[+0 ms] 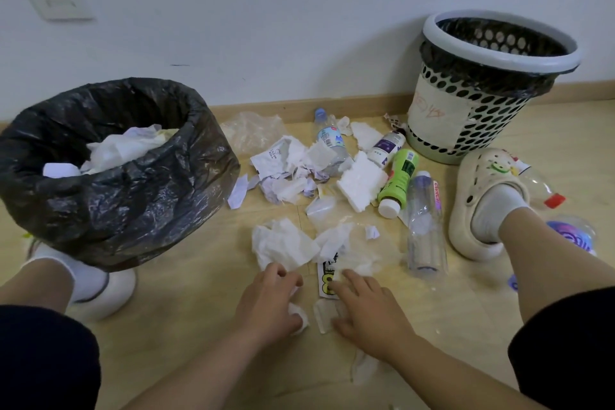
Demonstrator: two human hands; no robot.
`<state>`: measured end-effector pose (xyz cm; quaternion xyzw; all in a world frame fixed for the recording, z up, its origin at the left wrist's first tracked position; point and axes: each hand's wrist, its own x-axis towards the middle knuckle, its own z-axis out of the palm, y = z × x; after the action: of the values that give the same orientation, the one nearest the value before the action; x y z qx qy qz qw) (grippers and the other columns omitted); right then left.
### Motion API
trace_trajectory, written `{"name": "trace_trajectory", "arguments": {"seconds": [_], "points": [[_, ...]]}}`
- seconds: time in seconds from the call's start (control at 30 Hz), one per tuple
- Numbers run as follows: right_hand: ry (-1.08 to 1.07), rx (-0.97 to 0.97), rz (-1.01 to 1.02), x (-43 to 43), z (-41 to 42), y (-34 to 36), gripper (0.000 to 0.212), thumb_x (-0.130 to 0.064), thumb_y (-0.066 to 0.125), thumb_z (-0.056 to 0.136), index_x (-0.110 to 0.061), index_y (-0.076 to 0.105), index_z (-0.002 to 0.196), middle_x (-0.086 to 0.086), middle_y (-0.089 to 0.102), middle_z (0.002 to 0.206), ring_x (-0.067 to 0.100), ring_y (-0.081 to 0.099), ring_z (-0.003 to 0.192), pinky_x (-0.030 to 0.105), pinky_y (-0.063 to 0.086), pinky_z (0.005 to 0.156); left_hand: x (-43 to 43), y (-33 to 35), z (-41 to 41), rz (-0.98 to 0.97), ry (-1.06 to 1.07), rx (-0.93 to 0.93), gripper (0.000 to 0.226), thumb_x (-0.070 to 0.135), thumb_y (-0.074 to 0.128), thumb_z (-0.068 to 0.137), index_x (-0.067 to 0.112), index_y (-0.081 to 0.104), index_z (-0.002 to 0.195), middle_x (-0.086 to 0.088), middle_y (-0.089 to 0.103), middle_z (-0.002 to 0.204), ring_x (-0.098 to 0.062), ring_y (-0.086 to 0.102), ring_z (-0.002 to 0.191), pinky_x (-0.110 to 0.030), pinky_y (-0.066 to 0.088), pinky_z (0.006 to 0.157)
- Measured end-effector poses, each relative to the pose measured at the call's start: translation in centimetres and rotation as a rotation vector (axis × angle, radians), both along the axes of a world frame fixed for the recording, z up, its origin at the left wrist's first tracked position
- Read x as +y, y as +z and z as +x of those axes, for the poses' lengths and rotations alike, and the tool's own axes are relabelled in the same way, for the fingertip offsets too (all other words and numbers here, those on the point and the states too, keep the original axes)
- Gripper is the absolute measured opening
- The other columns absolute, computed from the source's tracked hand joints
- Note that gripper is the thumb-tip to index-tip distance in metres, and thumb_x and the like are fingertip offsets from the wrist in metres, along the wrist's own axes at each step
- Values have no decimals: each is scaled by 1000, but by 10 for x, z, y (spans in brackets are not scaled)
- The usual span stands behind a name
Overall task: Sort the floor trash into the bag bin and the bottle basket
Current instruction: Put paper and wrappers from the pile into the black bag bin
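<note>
While crouched between the two containers, works at the near edge of the trash pile (pixel 309 173) with both hands. Grips a tissue wad (pixel 299 318) in the curled fingers of the left hand (pixel 269 299), likely to gather several scraps per trip. Spreads the right hand (pixel 369 306) loosely over a printed wrapper (pixel 327 278) and a white scrap (pixel 323 318), holding nothing yet. Has the bag bin (pixel 133 196) close at left, already part-filled with paper, presumably for short drops. Leaves the bottles, including a clear bottle (pixel 426 230) and a green bottle (pixel 399 180), lying on the floor (pixel 199 326) near the basket (pixel 466 116) at far right; cannot see into it.
</note>
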<state>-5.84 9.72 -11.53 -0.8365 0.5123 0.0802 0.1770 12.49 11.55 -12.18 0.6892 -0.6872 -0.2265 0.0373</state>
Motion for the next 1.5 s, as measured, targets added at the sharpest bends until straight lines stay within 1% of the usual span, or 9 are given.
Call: {"name": "trace_trajectory", "arguments": {"seconds": [0.17, 0.3, 0.43, 0.63, 0.83, 0.93, 1.1, 1.2, 1.5], "points": [[-163, 6, -50, -17, 5, -8, 53, -24, 37, 96, -27, 19, 146, -3, 30, 145, 23, 36, 127, 32, 35, 97, 1, -1, 5, 16, 94, -126, 40, 25, 49, 85, 28, 49, 125, 5, 30, 141, -20, 37, 124, -30, 38, 99], [-209, 71, -43, -25, 4, -10, 50, -25, 41, 94, -22, 29, 143, 0, 40, 136, 23, 40, 123, 32, 37, 94, -8, 11, -18, -268, -80, -220, 21, 30, 74, 59, 26, 71, 79, 3, 64, 96, -20, 63, 85, -32, 52, 68], [-218, -95, 116, -27, 1, -16, 46, -24, 54, 87, -22, 46, 132, 0, 51, 125, 20, 47, 116, 27, 40, 92, -6, 2, -45, -56, -245, -174, 35, 36, 53, 86, 19, 53, 117, -3, 48, 121, -21, 41, 117, -31, 33, 94], [-443, -438, 201, -26, -9, -13, 36, -17, 55, 88, -16, 52, 124, -3, 52, 89, 11, 48, 82, 11, 34, 61, -10, -2, -37, 28, -154, -116, 30, 22, 50, 88, 17, 49, 117, -2, 56, 122, -22, 48, 115, -32, 39, 88], [-553, 117, -158, -21, -17, 3, 25, -23, 53, 85, -21, 57, 109, 1, 57, 110, 22, 52, 108, 34, 38, 89, -9, -4, -26, 29, -98, -145, 34, 22, 51, 88, 17, 49, 121, 0, 48, 126, -18, 46, 117, -27, 40, 85], [-387, 96, -369, -20, -10, 2, 24, -16, 77, 46, -16, 63, 65, 4, 57, 68, 26, 57, 63, 34, 41, 63, -9, -3, -21, 17, -60, -137, 36, 21, 51, 89, 18, 46, 124, 0, 47, 128, -17, 47, 117, -26, 40, 86], [-47, 33, -51, -11, 25, -9, 45, -22, 45, 91, -25, 40, 136, 3, 43, 128, 26, 42, 116, 33, 36, 89, -8, -3, -9, 152, 27, -144, 30, 22, 47, 94, 16, 47, 123, -6, 52, 123, -22, 55, 109, -29, 43, 83], [-68, 52, 12, -14, 31, -13, 46, -16, 39, 94, -25, 35, 139, 6, 37, 134, 27, 37, 120, 32, 37, 86, -8, -3, -4, 211, 7, -194, 24, 23, 45, 96, 13, 55, 115, -8, 57, 118, -23, 57, 107, -29, 44, 84], [-223, -54, 201, -19, 21, -7, 25, -13, 45, 88, -27, 33, 71, 0, 29, 99, 19, 34, 90, 29, 35, 73, -16, 15, -1, 225, 74, 99, 8, 17, 42, 92, 19, 44, 84, -1, 50, 91, -16, 40, 86, -26, 36, 68]]}}
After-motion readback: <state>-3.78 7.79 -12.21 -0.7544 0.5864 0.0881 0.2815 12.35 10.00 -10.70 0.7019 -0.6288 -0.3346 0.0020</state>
